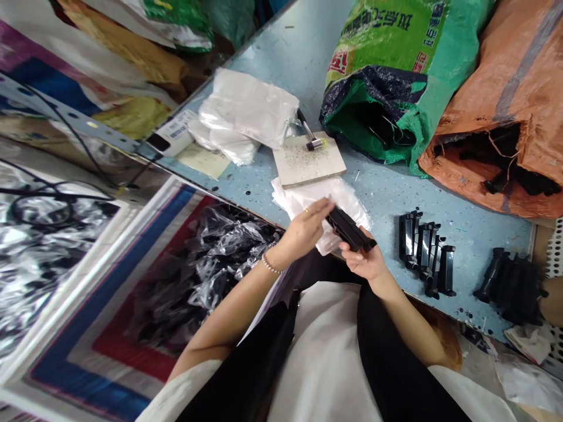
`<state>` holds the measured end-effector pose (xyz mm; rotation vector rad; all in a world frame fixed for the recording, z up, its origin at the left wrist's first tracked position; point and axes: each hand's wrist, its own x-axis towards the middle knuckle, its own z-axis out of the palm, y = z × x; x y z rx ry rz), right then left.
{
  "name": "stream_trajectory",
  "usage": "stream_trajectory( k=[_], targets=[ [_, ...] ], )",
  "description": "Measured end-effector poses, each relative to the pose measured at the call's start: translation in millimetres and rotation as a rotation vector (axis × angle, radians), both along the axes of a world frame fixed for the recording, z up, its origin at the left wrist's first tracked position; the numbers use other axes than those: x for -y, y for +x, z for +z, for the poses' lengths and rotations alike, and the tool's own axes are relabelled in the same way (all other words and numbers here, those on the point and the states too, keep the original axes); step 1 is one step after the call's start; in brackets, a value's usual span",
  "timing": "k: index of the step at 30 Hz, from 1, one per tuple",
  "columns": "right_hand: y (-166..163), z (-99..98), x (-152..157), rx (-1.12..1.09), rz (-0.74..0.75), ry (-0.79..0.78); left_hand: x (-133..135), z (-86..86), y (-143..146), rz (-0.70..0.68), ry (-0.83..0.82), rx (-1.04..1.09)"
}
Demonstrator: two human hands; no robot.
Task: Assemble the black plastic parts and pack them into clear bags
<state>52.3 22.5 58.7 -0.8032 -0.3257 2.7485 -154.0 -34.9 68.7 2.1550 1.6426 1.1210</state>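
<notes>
My right hand (pixel 366 262) is closed round a black plastic part (pixel 349 228), holding it from below at the table's near edge. My left hand (pixel 305 225), with a ring and a bead bracelet, reaches across with fingers stretched and pinching at the part's upper end. Under both hands lies a pile of thin clear plastic bags (pixel 308 199) on the blue table (pixel 475 228). Whether a bag is between my left fingers is unclear.
More black parts (pixel 424 252) lie in a row to the right, with another heap (pixel 510 284) beyond. A small hammer (pixel 310 138) rests on a square board (pixel 308 164). Green (pixel 396 76) and orange (pixel 505 105) sacks stand behind. A striped sack of bagged parts (pixel 206 264) sits at left.
</notes>
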Motion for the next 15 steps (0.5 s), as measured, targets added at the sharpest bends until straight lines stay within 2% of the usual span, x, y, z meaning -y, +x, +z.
stream_trajectory(
  k=[4,7,9,11,13,15],
  targets=[
    [-1,-3.5,1,0.245,-0.064,0.367,27,12.3,35,-0.231,0.043,0.054],
    [4,9.9,20,0.360,-0.086,0.550,35,11.2,49,-0.241,-0.002,0.085],
    [12,25.3,34,0.372,0.023,0.758,39,13.9,50,-0.224,0.005,0.080],
    [25,42.3,42,0.295,0.198,0.939,49,26.8,43,-0.175,0.000,0.092],
    [45,57.0,38,0.271,0.311,1.085,68,49.4,22,-0.090,-0.066,0.114],
    [67,65.7,22,0.514,0.292,1.283,93,72.0,-13,0.017,-0.176,0.095]
  ],
)
